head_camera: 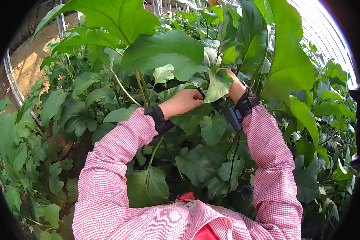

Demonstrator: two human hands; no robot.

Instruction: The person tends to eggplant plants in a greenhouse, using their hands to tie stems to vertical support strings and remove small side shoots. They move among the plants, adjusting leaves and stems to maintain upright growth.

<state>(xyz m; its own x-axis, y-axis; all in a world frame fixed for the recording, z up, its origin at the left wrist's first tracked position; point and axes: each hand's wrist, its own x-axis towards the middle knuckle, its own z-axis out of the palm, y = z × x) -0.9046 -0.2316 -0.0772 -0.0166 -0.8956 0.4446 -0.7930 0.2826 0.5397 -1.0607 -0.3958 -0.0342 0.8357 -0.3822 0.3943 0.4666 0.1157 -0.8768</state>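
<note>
Both my hands are in among the large lobed leaves of what look like eggplant plants. My left hand (183,102), back upward, has its fingers curled near the plant's middle; whether anything is between the fingertips is hidden. Just right of it and higher, my right hand (234,86) reaches behind a small pale-green leaf (217,84) that covers most of its fingers. A broad leaf (168,54) spreads above both hands. Below them hangs another leaf (213,129). Each wrist wears a black strap, and a dark device (232,118) sits on the right one.
Pale stems (126,88) rise left of my hands. A big leaf (289,60) stands close on the right. A black cable (234,159) hangs from the right wrist. Metal pipes (13,79) and an earthen wall (37,66) lie at far left; a bright ribbed greenhouse cover (325,33) is upper right.
</note>
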